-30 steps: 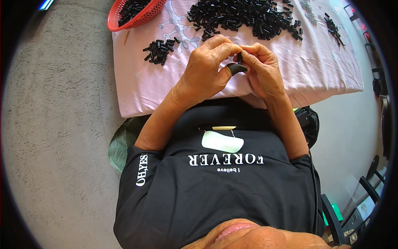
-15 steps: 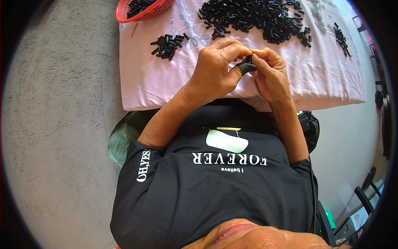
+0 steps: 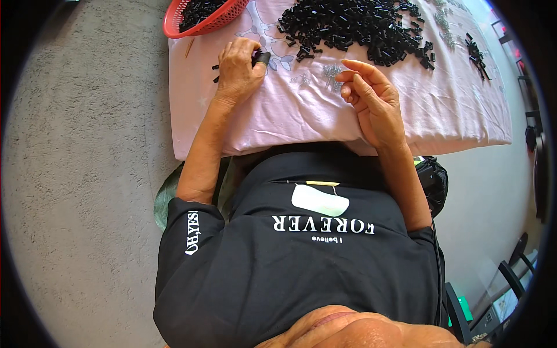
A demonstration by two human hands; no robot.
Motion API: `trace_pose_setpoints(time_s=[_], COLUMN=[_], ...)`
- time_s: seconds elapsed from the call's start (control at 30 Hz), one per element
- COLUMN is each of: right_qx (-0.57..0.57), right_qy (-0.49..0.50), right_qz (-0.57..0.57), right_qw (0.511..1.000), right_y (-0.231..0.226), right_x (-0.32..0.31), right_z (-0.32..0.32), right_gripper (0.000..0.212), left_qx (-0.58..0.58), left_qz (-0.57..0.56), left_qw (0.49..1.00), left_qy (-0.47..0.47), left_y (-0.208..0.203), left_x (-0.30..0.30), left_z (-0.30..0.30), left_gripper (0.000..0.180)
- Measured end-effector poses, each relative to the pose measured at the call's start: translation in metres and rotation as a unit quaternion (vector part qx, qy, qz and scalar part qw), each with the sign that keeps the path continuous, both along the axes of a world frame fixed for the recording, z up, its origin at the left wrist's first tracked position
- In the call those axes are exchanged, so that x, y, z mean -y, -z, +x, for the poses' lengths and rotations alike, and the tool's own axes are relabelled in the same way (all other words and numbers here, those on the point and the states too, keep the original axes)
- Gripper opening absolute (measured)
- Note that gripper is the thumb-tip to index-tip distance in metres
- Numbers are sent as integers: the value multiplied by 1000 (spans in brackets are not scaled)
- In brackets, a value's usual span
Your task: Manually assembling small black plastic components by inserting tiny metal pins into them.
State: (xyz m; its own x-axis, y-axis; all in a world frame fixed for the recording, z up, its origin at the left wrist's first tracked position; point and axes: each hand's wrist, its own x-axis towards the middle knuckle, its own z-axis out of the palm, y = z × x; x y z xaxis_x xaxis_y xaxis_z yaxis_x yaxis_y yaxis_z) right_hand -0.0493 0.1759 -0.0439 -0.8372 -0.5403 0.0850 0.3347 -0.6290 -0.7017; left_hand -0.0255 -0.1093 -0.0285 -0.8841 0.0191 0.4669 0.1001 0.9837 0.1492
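My left hand is over the small group of black pieces on the left of the table, hiding most of it. A dark finger cot covers its thumb. The fingers are curled, with small black plastic parts showing between them and the thumb. My right hand is raised over the near middle of the cloth, index finger stretched out and other fingers loosely bent apart. I see nothing in it. Beside its fingertips lies a cluster of thin silvery pins.
A large heap of short black plastic pieces lies at the far middle. A red basket with black pieces stands at the far left, near a thin brown stick. More black parts lie at right. Pink patterned cloth covers the table.
My hands have come apart from the black piece they were both pinching. The left has moved left and away onto the small group; the right stayed about in place, its fingers loosened.
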Motion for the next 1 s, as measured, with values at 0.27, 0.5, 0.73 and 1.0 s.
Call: trace_pose_setpoints(time_s=[0.27, 0.5, 0.73, 1.0], right_qx=[-2, -2, 12, 21], right_qy=[3, 6, 16, 16], right_qz=[-7, -2, -9, -7], right_qw=[1000, 1000, 1000, 1000], right_y=[2, 0, 1, 0], right_x=[0, 0, 1, 1], right_z=[-1, -1, -1, -1], right_gripper=[27, 30, 29, 28], left_qx=[16, -8, 53, 89], left_qz=[10, 80, 95, 106], left_qw=[1000, 993, 981, 980], left_qy=[-24, 92, 158, 143], left_y=[-8, -32, -29, -22], left_x=[5, -25, -51, -44], left_z=[18, -5, -27, -32], left_gripper=[26, 27, 32, 27])
